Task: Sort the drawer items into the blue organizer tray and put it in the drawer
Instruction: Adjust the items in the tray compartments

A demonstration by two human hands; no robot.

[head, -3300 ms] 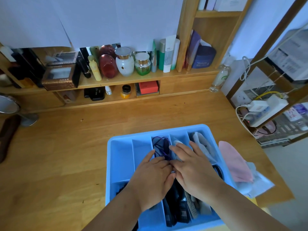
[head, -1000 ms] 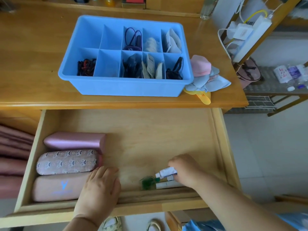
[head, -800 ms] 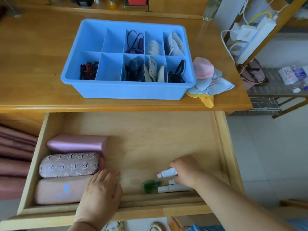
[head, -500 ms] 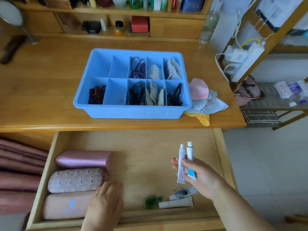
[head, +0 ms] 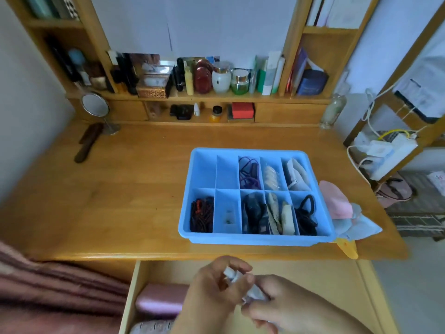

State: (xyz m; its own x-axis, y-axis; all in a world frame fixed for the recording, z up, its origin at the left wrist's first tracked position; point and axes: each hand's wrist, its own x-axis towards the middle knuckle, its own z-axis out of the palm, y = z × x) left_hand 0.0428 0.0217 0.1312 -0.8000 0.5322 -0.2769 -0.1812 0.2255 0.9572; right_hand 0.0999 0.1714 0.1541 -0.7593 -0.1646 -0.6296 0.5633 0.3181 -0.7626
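Head view. The blue organizer tray (head: 255, 238) stands on the desk (head: 120, 189), toward the 3 o'clock side and near the front edge, not in the drawer (head: 313, 280). The tray has ten compartments in two rows. In the far row the two cells at 9 o'clock look bare; the next holds purple hair ties (head: 249, 173), then pale pads (head: 271, 177), then white folded items (head: 297, 175). In the near row, dark beads (head: 201, 214) fill the cell at 9 o'clock; beside it a cell holds one small item too blurred to identify; then dark items (head: 254, 214), beige pieces (head: 280, 215) and black hair ties (head: 305, 214).

Touching the tray's 3 o'clock wall lies a heap of pink and pale blue cloths (head: 344, 210).

The drawer is pulled open below the desk's front edge. A pink case (head: 160, 300) lies at its 9 o'clock side, with a patterned case (head: 154, 327) at 6 o'clock of it.

Above the drawer, the left hand (head: 212, 292) and right hand (head: 286, 307) meet. Both have fingers curled on small white tubes (head: 243, 283), blurred; the tubes' count cannot be told.

A round mirror (head: 94, 104) and a dark hairbrush (head: 88, 142) sit at the desk's 10 o'clock corner.
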